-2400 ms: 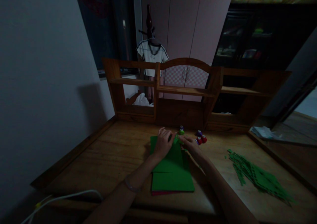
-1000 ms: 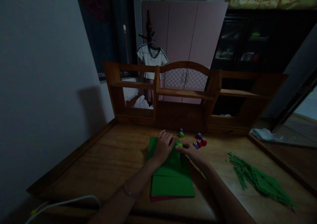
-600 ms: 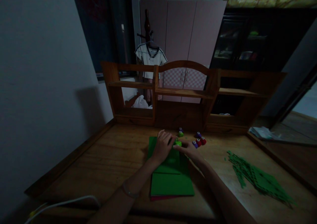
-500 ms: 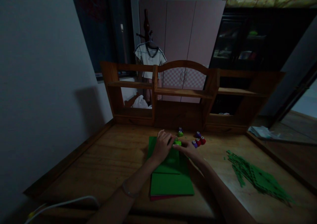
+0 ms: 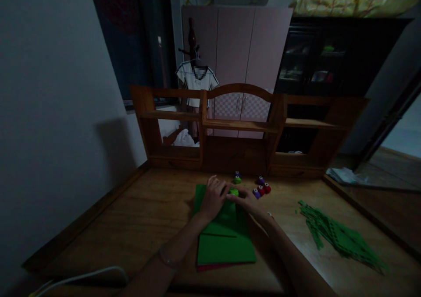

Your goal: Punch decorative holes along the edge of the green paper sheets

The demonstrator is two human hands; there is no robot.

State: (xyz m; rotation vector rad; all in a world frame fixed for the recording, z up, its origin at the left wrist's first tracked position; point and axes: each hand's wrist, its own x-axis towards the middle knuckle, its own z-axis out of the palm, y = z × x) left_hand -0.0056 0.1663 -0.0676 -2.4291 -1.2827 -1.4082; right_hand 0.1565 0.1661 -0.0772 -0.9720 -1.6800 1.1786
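A small green craft punch (image 5: 233, 192) sits at the upper right edge of a smaller green paper sheet (image 5: 219, 227). My right hand (image 5: 247, 199) closes on the punch from the right, thumb and fingers around it. From the left, my left hand (image 5: 213, 197) lies over the sheet with bent fingers, gripping it near the punch; its fingertips are partly hidden. Beneath is a larger green sheet (image 5: 226, 252), with a red sheet (image 5: 213, 267) peeking out at the bottom. Just beyond my hands stand another green punch (image 5: 237, 180), purple punches (image 5: 256, 193) and red punches (image 5: 267, 188).
A heap of green punched paper strips (image 5: 342, 235) lies on the right of the wooden desk (image 5: 131, 213). A wooden shelf unit (image 5: 241, 124) rises along the back edge. At the lower left runs a white cable (image 5: 88, 274). A wall borders the left side.
The view has shifted slightly, so everything sits a little lower and further left. Both hands keep nearly the same hold at the green punch and sheet.
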